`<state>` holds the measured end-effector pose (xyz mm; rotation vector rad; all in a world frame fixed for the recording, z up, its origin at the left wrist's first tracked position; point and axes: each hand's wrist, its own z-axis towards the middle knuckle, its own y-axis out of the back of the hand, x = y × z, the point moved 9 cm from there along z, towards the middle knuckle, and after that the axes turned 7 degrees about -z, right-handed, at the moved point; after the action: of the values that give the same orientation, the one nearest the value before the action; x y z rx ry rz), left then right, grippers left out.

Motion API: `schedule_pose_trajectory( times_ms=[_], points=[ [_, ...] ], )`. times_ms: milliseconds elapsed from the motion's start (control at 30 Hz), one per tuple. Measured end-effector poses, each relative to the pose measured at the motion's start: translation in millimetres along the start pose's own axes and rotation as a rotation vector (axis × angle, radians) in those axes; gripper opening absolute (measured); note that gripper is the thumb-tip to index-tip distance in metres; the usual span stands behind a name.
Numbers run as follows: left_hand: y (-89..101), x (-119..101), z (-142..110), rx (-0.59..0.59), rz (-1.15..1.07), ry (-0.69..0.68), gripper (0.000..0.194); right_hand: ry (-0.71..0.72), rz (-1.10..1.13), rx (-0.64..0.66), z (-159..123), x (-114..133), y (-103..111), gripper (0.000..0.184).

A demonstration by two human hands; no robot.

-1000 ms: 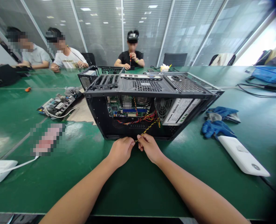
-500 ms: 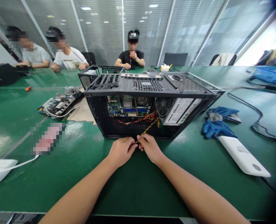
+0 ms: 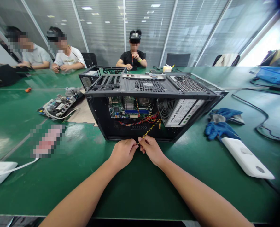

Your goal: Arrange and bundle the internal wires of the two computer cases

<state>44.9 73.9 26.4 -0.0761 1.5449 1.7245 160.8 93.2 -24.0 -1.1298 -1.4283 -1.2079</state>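
A black computer case [image 3: 130,90] lies open-sided in front of me, showing its green motherboard [image 3: 130,108] and power supply [image 3: 183,112]. From the power supply, a twisted yellow-and-black cable [image 3: 150,128] runs out over the case's lower edge to my fingers. My right hand [image 3: 150,149] is closed in a pinch on this cable. Just to its left, my left hand [image 3: 123,153] pinches the same cable nearer its end, which the fingers hide. Red, yellow and black wires [image 3: 140,121] are bundled inside the case.
Blue gloves [image 3: 222,124] and a white power bank [image 3: 247,157] lie to the right. On the left are a loose circuit board [image 3: 59,105], a blurred-out device [image 3: 49,140] on a white cable and another white power bank [image 3: 1,171]. Several people sit across the green table [image 3: 140,192].
Both hands keep nearly the same place, with only slight finger movement on the cable. Across the table, one person's hands have drawn inward.
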Motion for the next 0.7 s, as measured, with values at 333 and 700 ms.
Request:
schedule_pose_trajectory(
  times_ms=[333,700],
  points=[
    [-0.3,-1.8,-0.1,0.025,0.025,-0.012,0.020,0.004,-0.015,0.009,0.4,-0.2,-1.3,0.040],
    [1.1,0.2,-1.1,-0.020,-0.012,-0.026,0.018,0.001,-0.019,0.000,-0.7,-0.1,-0.5,0.039]
  ],
)
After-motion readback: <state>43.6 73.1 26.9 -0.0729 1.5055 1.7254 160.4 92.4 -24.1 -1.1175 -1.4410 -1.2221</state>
